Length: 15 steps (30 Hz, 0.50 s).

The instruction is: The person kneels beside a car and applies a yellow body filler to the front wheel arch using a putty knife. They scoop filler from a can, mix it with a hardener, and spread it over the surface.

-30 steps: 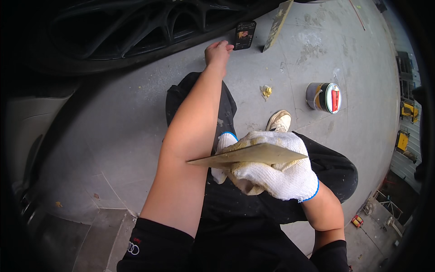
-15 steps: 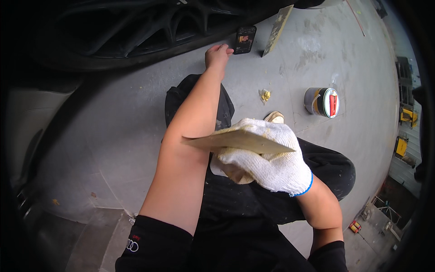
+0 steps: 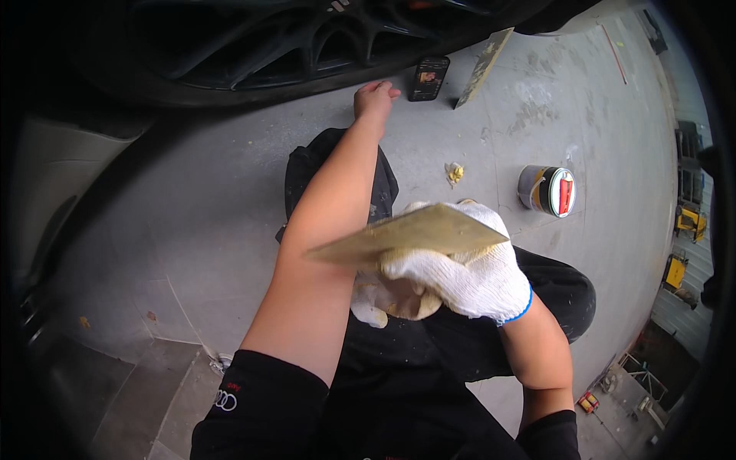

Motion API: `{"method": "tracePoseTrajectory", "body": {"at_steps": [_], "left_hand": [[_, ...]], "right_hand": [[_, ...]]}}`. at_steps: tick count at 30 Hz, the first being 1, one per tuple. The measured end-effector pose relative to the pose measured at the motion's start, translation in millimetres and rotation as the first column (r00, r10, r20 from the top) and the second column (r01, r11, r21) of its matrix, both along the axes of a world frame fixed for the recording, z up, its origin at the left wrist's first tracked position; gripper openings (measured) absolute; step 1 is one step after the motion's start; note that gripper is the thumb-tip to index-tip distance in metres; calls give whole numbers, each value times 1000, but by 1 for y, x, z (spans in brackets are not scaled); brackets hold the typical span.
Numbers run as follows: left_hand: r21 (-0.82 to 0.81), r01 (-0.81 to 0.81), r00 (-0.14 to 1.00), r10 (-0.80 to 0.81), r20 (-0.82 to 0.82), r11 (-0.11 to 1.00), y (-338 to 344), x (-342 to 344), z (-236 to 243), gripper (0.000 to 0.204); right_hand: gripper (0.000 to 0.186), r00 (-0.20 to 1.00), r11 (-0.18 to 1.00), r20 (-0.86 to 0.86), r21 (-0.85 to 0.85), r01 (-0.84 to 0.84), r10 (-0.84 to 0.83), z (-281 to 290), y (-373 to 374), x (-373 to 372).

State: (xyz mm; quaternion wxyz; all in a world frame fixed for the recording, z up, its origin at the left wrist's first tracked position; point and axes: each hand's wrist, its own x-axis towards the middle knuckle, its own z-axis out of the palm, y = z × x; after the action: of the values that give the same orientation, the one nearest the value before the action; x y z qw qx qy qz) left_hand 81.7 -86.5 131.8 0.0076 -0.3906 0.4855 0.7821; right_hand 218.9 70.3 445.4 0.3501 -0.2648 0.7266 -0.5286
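My left hand (image 3: pixel 374 100) is bare and stretched out past my knee, near a black phone (image 3: pixel 428 79) that leans by the tire. Its fingers are loosely curled, with nothing seen in them. A white knit glove with a blue cuff covers my right hand (image 3: pixel 475 268). It grips a flat, thin putty spreader (image 3: pixel 414 234), whose far tip passes over my left forearm. Below the spreader hangs stained white cloth, apparently a second glove (image 3: pixel 391 299), bunched under the right hand. The spreader hides part of the right fingers.
A car wheel (image 3: pixel 307 46) with dark spokes fills the top. A smeared board (image 3: pixel 484 67) leans near the phone. A yellowish putty lump (image 3: pixel 455 174) lies on the grey floor (image 3: pixel 222 192). Right of it stands a can (image 3: pixel 546 190) with a red item on its lid.
My left hand has drawn slightly away from the phone. The spreader has tilted, showing more of its flat face, and more of the loose glove shows below. The view has shifted slightly.
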Motion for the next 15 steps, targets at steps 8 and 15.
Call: {"method": "tracePoseTrajectory", "body": {"at_steps": [8,15], "left_hand": [[-69,6,998,-10,-60,998,8,1,-26,30],[17,98,995,-98,-24,995,-8,1,-52,28]], "right_hand": [[24,918,998,393,-61,-29,51,9,9,2],[34,931,951,197,95,294,-308,-38,-13,-7]]}}
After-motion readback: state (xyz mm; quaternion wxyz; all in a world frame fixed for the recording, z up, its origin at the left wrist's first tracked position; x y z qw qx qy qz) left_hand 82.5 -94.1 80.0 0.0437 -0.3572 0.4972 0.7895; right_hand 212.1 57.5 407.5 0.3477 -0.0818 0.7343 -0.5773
